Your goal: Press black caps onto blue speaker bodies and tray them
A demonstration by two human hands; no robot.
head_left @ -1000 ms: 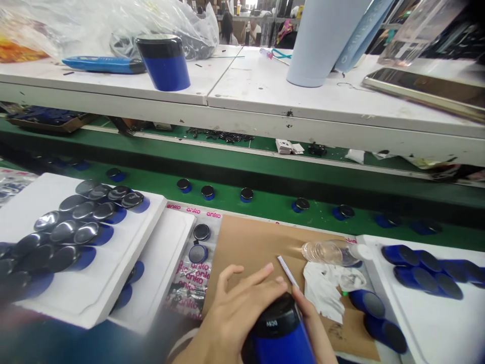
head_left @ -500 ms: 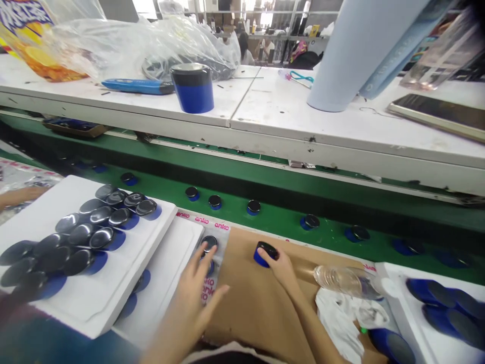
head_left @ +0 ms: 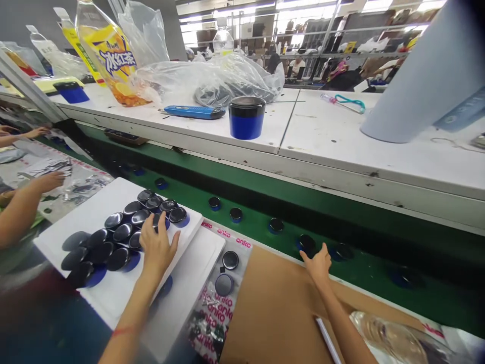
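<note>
Left hand (head_left: 159,247) open, fingers spread, on black-topped blue caps (head_left: 177,215) in white foam tray (head_left: 113,298), lower left; right hand (head_left: 318,265) open, empty, just beside a further cap (head_left: 306,242) on green conveyor (head_left: 364,268), centre right.

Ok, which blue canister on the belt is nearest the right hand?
The canister at the fingertips of the right hand; the rest sit farther off.

Roughly sixteen black-topped blue canisters (head_left: 140,217) on my white tray (head_left: 117,189)
Six more on the green belt (head_left: 257,207), two on the plastic sheet (head_left: 212,308), one on the desk (head_left: 322,146).
</note>
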